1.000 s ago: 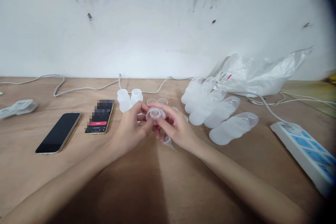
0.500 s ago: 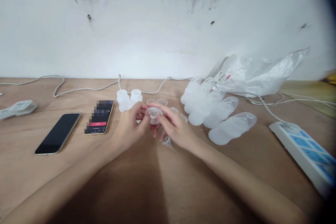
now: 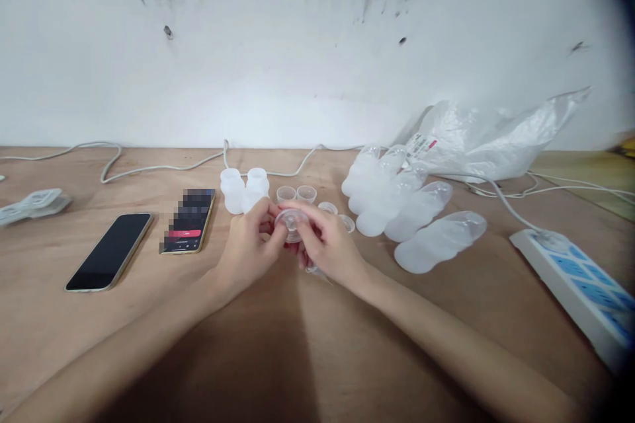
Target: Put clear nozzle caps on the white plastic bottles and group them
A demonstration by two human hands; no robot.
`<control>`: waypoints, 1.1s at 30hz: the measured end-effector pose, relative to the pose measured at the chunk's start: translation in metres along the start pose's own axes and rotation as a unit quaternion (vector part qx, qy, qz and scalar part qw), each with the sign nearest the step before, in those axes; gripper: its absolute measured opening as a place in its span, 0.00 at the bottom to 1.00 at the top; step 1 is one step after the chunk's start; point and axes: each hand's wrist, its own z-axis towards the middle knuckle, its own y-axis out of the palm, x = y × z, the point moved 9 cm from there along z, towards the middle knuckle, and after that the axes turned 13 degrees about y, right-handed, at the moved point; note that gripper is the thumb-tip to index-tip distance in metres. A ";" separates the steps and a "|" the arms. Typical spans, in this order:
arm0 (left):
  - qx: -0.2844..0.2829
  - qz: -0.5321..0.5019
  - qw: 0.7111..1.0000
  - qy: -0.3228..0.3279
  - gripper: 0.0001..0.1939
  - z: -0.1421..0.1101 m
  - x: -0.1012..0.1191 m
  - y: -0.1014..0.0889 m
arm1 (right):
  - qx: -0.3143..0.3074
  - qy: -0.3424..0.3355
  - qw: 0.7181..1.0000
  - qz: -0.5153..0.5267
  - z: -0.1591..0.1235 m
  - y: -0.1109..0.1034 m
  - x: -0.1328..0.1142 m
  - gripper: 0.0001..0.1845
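Observation:
Between my two hands is a clear round plastic piece (image 3: 292,218) with a ringed, raised middle. My left hand (image 3: 251,234) grips its left edge, the thumb on the face turned toward me. My right hand (image 3: 330,238) pinches the right edge the same way, with its other fingers curled behind. Beneath my right hand pokes out a small clear plastic part (image 3: 313,269), mostly covered by fingers. Just beyond my hands stand two small clear cups (image 3: 306,195), and clear ringed discs (image 3: 328,208) lie to their right.
Frosted white containers (image 3: 233,192) stand behind my left hand. Several frosted bottle-like pieces (image 3: 439,242) lie right, before a clear plastic bag (image 3: 486,139). Two phones (image 3: 109,252) rest left, a power strip (image 3: 570,284) at far right. A white cable (image 3: 163,167) runs along the wall.
The round piece is tilted differently, and my thumbs have moved onto its middle. My fingers have dropped slightly, uncovering the cups behind. The small part under my right hand is more hidden.

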 end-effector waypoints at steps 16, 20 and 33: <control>-0.014 -0.015 1.000 0.005 0.09 0.003 -0.011 0.004 | -0.039 0.047 0.997 0.042 0.005 0.008 0.011 0.17; -0.017 -0.035 0.999 -0.001 0.10 0.003 -0.013 0.006 | -0.039 0.051 0.998 0.028 0.006 0.007 0.013 0.17; -0.049 0.011 0.998 0.024 0.02 0.002 -0.013 0.011 | -0.063 0.061 0.995 -0.053 0.007 0.013 0.021 0.21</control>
